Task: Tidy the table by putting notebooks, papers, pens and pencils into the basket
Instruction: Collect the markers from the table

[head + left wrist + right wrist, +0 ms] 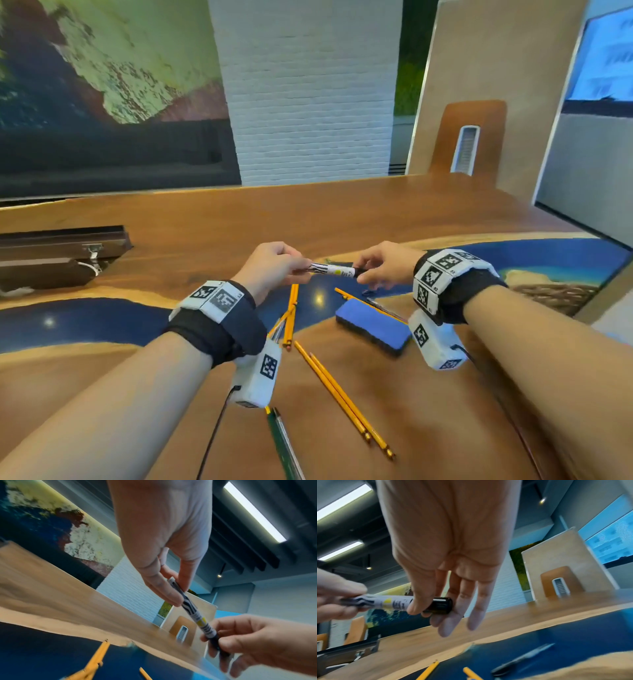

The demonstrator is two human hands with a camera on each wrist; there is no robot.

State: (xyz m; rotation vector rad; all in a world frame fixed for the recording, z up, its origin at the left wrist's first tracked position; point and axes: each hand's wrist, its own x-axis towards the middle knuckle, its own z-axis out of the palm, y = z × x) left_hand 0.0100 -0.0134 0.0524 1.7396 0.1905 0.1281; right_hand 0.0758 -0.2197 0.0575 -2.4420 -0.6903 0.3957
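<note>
Above the table both hands hold one marker [334, 270], white with a black wavy pattern and a black cap [440, 605]. My left hand [274, 263] pinches its patterned end [186, 599] between thumb and fingers. My right hand [380, 267] pinches the capped end, thumb on the barrel by the cap, the other fingers hanging straighter below. Several yellow pencils [342, 390] lie on the table beneath the hands, more of them [291, 315] near my left wrist. A green pencil and a pen [284, 442] lie at the near edge. No basket is in view.
A blue board eraser [373, 329] lies under my right wrist, with a dark pen [522, 658] beyond it. A dark open case [58, 257] sits at the table's left. The wooden table [308, 212] has a blue resin band. A chair back [469, 137] stands at the far side.
</note>
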